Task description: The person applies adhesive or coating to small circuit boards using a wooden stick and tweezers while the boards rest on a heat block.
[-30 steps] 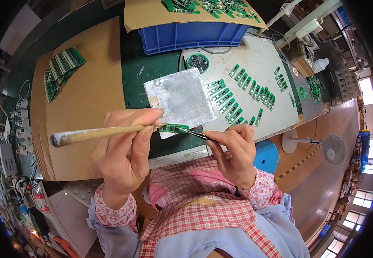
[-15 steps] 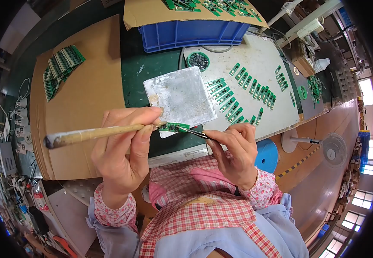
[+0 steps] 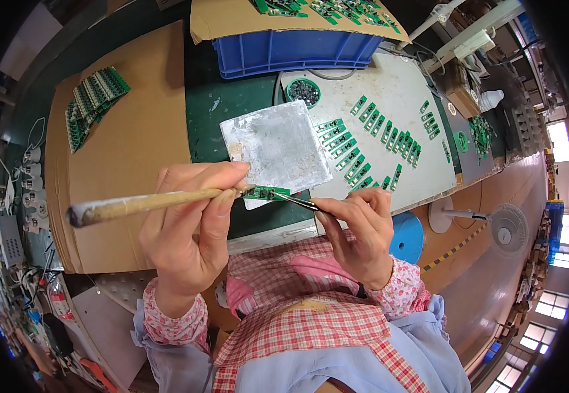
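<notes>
My left hand [image 3: 189, 229] is closed in a pinch around a pale wooden stick [image 3: 137, 205] with a dark, worn outer end. Its other end meets a small green circuit board [image 3: 262, 192] just past my fingertips. Between the fingers of my right hand [image 3: 361, 232] is a pair of metal tweezers [image 3: 299, 202], their tips at dark parts on the board. Both hands work in front of my apron, above the bench's near edge. A whitish, stained square plate [image 3: 274, 147] lies right behind the board.
Rows of circuit boards [image 3: 345, 157] lie on a white panel [image 3: 422, 164], beside a round dish [image 3: 303, 92] of small parts. Cardboard [image 3: 133, 177] on the left carries stacked boards [image 3: 94, 101]. A blue crate [image 3: 297, 52] stands behind. A fan [image 3: 509, 228] is at right.
</notes>
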Motion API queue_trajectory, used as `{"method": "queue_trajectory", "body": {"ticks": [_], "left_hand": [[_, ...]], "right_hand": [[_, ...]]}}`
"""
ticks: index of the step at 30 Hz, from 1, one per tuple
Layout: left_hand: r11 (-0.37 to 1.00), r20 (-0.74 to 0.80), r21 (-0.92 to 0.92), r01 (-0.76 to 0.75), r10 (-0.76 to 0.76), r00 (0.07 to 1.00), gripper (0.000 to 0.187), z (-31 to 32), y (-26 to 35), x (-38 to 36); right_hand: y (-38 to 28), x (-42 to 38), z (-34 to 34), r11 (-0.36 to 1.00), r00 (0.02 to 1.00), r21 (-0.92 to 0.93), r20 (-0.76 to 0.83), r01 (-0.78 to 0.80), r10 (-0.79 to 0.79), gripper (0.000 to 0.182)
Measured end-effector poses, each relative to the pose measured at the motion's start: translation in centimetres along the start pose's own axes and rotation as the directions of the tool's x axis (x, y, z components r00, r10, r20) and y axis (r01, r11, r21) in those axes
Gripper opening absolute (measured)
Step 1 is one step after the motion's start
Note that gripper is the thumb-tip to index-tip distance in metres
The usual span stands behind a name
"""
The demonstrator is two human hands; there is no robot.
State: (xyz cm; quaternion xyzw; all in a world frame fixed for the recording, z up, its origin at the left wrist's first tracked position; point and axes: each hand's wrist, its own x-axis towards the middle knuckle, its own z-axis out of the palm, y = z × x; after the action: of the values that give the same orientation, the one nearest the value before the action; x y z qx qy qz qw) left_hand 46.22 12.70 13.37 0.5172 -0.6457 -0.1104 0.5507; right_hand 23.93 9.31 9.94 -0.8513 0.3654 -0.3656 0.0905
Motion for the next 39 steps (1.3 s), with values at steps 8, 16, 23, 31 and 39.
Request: {"method": "queue_trajectory", "body": {"ticks": [8,16,23,31,39], "left_hand": [[1.000,-0.001,0.001,-0.008,0.008,1.000,0.011,0.05,0.05,0.09],[1.000,0.000,0.004,0.008,-0.008,1.000,0.011,0.14,0.26,0.09],[1.000,0.008,0.000,-0.005,0.005,1.000,0.012,0.05,0.34,0.08],[0.995,0.010,0.024,-0.101,0.101,0.995,0.029,-0.42,0.15,0.32],[0.991,-0.082,0.002,-0.134,0.133,0.988,0.015,-0.44,-0.13,0.21]], "right_hand": [[-0.30,0.15,-0.20,1.000,1.000,0.006,0.010,-0.030,0.030,0.034],[-0.07,0.11,-0.09,1.000,1.000,-0.008,0.001,0.003,-0.003,0.037],[-0.08,0.10,-0.06,1.000,1.000,-0.006,-0.003,0.003,-0.003,0.037],[-0.07,0.09,-0.09,1.000,1.000,-0.008,0.003,0.007,-0.007,0.037],[-0.04,0.13,-0.10,1.000,1.000,-0.011,0.005,0.011,-0.011,0.038]]}}
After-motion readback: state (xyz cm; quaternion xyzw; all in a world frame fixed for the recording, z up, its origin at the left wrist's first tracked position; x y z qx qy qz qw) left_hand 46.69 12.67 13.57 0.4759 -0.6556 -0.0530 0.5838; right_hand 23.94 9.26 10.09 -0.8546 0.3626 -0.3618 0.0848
